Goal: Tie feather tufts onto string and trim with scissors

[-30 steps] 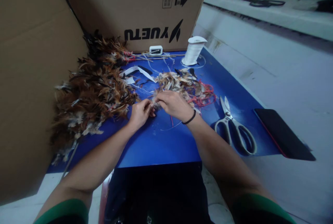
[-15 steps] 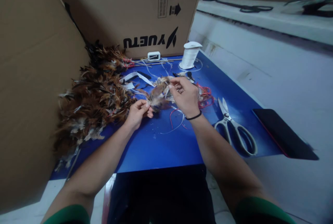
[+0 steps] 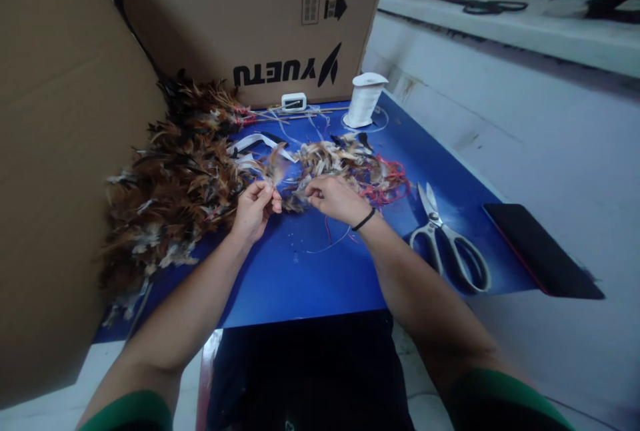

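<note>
My left hand (image 3: 256, 209) is closed in a pinch on a brown and grey feather (image 3: 275, 167), whose tip stands up above the fingertips. To its right, my right hand (image 3: 341, 199) is held low, its thumb and fingers drawn together. Whether anything is between them cannot be made out. Some grey feathers (image 3: 295, 202) lie just left of its fingertips. Behind it spreads a pile of loose pale and brown feathers (image 3: 330, 156), with a tangle of red string (image 3: 393, 181) at its right side.
Bundles of brown feathers (image 3: 185, 191) fill the left of the blue table (image 3: 305, 284). White-handled scissors (image 3: 450, 237) and a dark phone-like slab (image 3: 543, 247) lie at the right. A white spool (image 3: 365, 101) stands at the back before a cardboard box (image 3: 225, 11).
My left hand has moved slightly left and up, and its feather now points upward. My right hand has come down from above the pile and turned its fingers left.
</note>
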`<state>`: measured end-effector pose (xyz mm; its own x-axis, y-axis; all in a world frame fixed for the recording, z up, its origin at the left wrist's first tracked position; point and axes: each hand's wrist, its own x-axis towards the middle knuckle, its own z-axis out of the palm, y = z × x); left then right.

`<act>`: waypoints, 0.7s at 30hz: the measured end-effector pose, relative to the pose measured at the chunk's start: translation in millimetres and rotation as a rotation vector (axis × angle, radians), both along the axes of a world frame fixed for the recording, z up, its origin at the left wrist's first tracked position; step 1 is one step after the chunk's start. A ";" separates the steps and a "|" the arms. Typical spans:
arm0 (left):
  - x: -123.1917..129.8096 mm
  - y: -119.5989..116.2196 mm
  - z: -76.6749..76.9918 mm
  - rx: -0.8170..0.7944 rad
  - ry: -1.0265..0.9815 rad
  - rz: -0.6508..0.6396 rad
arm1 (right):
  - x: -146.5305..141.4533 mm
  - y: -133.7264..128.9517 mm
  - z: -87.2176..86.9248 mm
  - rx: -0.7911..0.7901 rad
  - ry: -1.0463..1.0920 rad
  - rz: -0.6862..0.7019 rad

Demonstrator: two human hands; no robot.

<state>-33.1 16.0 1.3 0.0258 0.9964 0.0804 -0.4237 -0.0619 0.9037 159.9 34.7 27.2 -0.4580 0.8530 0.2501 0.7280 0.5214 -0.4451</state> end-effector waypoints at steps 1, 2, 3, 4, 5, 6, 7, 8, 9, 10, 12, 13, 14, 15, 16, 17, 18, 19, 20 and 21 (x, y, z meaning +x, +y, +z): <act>-0.1 -0.2 0.0 0.004 -0.002 0.001 | -1.3 0.3 -2.1 0.017 -0.029 -0.014; -0.2 -0.3 -0.2 0.007 -0.005 0.001 | -2.5 0.9 -4.4 0.028 -0.060 -0.027; -0.3 -0.3 -0.5 0.011 -0.008 0.000 | -3.3 1.7 -6.7 0.034 -0.091 -0.035; -0.4 -0.3 -0.9 0.012 -0.010 -0.001 | -4.0 2.7 -8.8 0.036 -0.119 -0.043; -0.5 -0.2 -1.4 0.013 -0.011 -0.002 | -4.3 3.6 -10.3 0.036 -0.140 -0.048; -0.6 -0.1 -1.9 0.013 -0.011 -0.004 | -4.3 4.5 -11.3 0.037 -0.151 -0.053; -0.6 -0.1 -2.3 0.013 -0.010 -0.007 | -4.1 5.3 -11.5 0.039 -0.152 -0.059; -0.6 -0.1 -2.5 0.013 -0.010 -0.011 | -3.7 5.9 -11.1 0.042 -0.140 -0.069; -0.5 -0.2 -2.7 0.012 -0.009 -0.015 | -3.3 6.3 -10.4 0.044 -0.120 -0.078; -0.4 -0.3 -2.7 0.010 -0.009 -0.019 | -2.9 6.6 -9.7 0.045 -0.095 -0.084; 0.0 -0.8 -2.4 0.005 -0.008 -0.025 | -2.7 7.0 -9.2 0.038 -0.058 -0.089; 0.2 -1.0 -2.2 0.003 -0.008 -0.026 | -3.0 7.2 -9.8 0.033 -0.059 -0.087; 0.4 -1.1 -2.0 0.001 -0.007 -0.026 | -3.5 7.4 -11.0 0.027 -0.074 -0.082; 0.4 -1.2 -2.0 -0.001 -0.006 -0.025 | -4.1 7.8 -12.5 0.020 -0.099 -0.077; 0.4 -1.3 -2.1 -0.002 -0.006 -0.024 | -4.6 8.2 -14.1 0.012 -0.125 -0.075; 0.3 -1.2 -2.3 -0.004 -0.005 -0.022 | -4.9 8.8 -15.5 0.005 -0.142 -0.072; 0.2 -1.1 -2.6 -0.007 -0.004 -0.022 | -4.9 9.5 -16.3 -0.003 -0.144 -0.071; 0.1 -1.1 -3.0 -0.011 -0.002 -0.024 | -4.6 10.2 -16.4 -0.012 -0.126 -0.073; 0.1 -1.0 -3.4 -0.015 0.001 -0.026 | -4.0 10.9 -15.8 -0.026 -0.086 -0.076; 0.3 -1.1 -3.7 -0.020 0.003 -0.028 | -3.2 11.4 -14.4 -0.050 -0.029 -0.075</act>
